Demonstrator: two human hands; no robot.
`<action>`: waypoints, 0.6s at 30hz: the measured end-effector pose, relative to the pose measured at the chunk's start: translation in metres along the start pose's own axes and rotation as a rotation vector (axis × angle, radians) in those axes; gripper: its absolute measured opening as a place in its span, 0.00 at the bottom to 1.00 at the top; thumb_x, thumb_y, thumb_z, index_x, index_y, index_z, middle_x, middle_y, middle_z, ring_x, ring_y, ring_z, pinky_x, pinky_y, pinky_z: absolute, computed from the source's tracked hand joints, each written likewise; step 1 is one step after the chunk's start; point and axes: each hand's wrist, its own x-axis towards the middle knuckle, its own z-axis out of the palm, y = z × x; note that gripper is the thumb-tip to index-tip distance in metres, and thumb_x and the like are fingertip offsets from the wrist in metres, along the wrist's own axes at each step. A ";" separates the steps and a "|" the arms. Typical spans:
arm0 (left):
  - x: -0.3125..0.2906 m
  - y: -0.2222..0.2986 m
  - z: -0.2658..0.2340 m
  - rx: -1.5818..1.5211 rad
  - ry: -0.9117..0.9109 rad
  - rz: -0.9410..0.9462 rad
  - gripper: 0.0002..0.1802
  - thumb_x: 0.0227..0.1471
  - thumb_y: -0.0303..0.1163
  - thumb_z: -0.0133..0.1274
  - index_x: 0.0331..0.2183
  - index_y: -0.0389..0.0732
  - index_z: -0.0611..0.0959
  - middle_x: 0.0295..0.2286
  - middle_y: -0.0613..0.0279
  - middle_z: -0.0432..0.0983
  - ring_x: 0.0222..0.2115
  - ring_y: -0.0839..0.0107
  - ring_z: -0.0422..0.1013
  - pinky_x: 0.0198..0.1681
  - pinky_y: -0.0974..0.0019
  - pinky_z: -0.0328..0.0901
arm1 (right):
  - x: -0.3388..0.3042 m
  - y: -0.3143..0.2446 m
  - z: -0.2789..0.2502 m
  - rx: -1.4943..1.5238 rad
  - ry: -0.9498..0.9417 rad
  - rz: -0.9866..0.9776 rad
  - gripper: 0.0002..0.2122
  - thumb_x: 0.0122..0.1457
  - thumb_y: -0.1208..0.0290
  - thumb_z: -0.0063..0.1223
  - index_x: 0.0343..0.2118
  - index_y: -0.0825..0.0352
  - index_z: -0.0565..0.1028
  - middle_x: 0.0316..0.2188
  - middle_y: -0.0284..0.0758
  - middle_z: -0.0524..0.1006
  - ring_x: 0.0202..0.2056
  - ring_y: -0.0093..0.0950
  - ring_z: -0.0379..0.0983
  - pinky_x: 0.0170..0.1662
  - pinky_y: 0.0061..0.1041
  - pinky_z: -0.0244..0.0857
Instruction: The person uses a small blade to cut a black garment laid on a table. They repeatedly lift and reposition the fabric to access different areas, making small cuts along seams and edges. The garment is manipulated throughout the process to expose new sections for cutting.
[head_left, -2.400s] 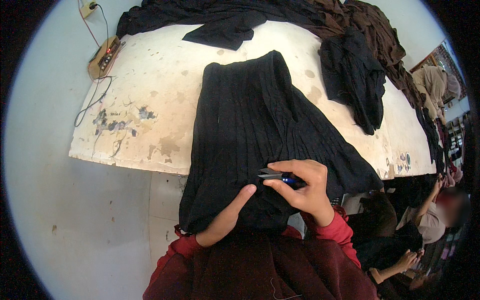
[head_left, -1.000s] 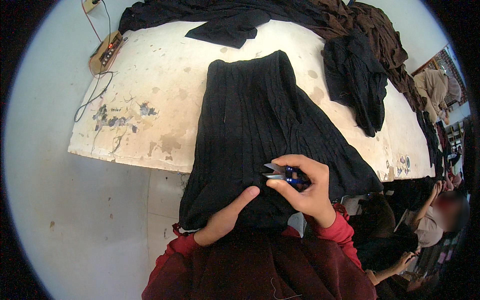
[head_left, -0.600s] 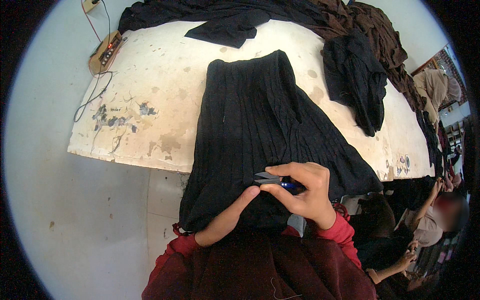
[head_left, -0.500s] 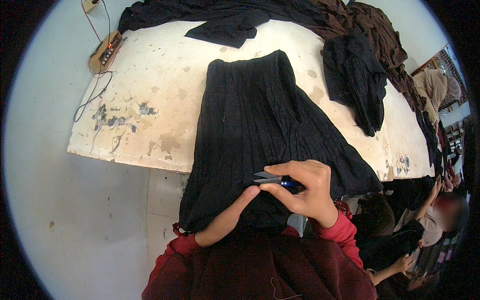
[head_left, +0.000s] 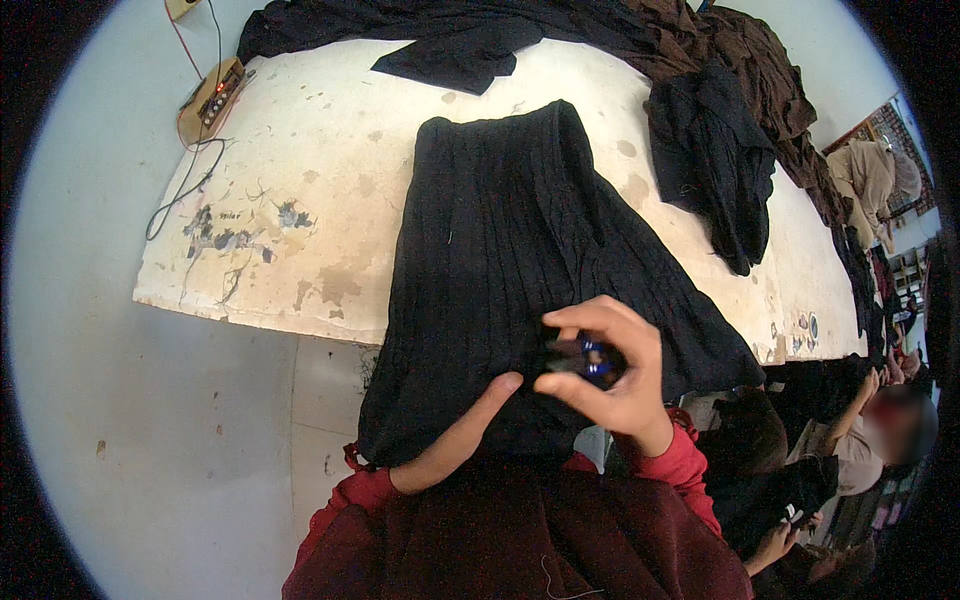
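A black pleated garment (head_left: 480, 230) lies over the table's front edge and hangs toward me. My left hand (head_left: 462, 430) grips its near part, thumb on top and the other fingers hidden by the cloth. Just right of that thumb, my right hand (head_left: 630, 375) is curled round small blue-handled thread snips (head_left: 600, 362). Their blades are dark and blurred above the black cloth, so I cannot tell whether they touch it.
The pale, stained table (head_left: 330, 200) carries a loose black cloth (head_left: 710, 160) at right and heaped brown cloth (head_left: 745, 50) behind. Thread scraps (head_left: 240, 235) lie at left near a power strip (head_left: 212, 103) with a cable. Other people (head_left: 845, 450) sit at right.
My right hand has drawn the snips slightly right, away from my left thumb, and its fingers have spread wider. My left hand and the garment stay in place.
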 end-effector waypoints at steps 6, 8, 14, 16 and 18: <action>-0.002 0.034 -0.002 0.346 -0.007 0.101 0.28 0.53 0.37 0.60 0.52 0.33 0.74 0.50 0.52 0.72 0.50 0.62 0.69 0.56 0.61 0.62 | -0.005 0.015 0.021 -0.011 0.125 0.043 0.12 0.43 0.85 0.60 0.33 0.68 0.80 0.28 0.34 0.77 0.28 0.25 0.74 0.33 0.20 0.66; -0.003 0.033 -0.002 0.403 0.055 0.145 0.26 0.54 0.34 0.59 0.52 0.34 0.73 0.50 0.53 0.72 0.50 0.64 0.69 0.56 0.61 0.62 | -0.004 0.018 0.018 0.070 0.331 0.143 0.07 0.47 0.84 0.60 0.30 0.70 0.79 0.28 0.33 0.77 0.29 0.23 0.74 0.34 0.20 0.65; -0.008 0.031 -0.005 0.196 0.014 0.187 0.21 0.57 0.32 0.55 0.51 0.34 0.75 0.49 0.55 0.73 0.49 0.65 0.70 0.55 0.61 0.63 | -0.020 -0.004 0.013 0.110 0.084 0.324 0.17 0.49 0.69 0.68 0.42 0.67 0.78 0.27 0.31 0.78 0.28 0.20 0.73 0.35 0.17 0.65; -0.007 0.020 -0.004 0.169 -0.009 0.176 0.18 0.59 0.30 0.52 0.50 0.35 0.76 0.48 0.56 0.74 0.48 0.66 0.71 0.54 0.63 0.64 | -0.027 -0.004 0.020 0.071 0.063 0.254 0.13 0.48 0.69 0.69 0.36 0.66 0.79 0.28 0.33 0.81 0.26 0.21 0.77 0.30 0.18 0.68; -0.006 0.030 -0.003 0.109 -0.041 0.130 0.20 0.57 0.35 0.56 0.47 0.33 0.78 0.47 0.53 0.74 0.47 0.63 0.71 0.53 0.62 0.63 | -0.028 -0.006 0.021 -0.004 0.055 0.184 0.10 0.49 0.69 0.68 0.32 0.66 0.80 0.26 0.34 0.82 0.23 0.24 0.79 0.26 0.20 0.69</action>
